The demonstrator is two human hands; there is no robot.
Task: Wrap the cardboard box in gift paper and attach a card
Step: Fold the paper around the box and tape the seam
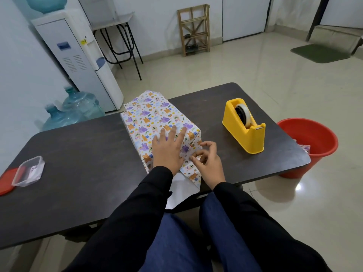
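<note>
At the left edge of the counter [88,154], a clear plastic tub [29,170] sits beside its red lid [7,182]. Something printed lies inside, perhaps the card, though we cannot tell. In the middle, running toward the far edge, lies the cardboard box [155,118], its top and sides covered in gift paper [191,173]. Our left hand [168,152] presses flat on the box's near end, fingers straight and spread. Just right of it, our right hand [208,161] pinches the loose paper there, thumb and forefinger clamped on a fold. We judge the end-flap folding to be in hand. The next move calls for creasing that flap down, then a strip from the yellow tape dispenser [244,125] toward the right edge. A red bucket [310,146] stands on the floor beyond.
</note>
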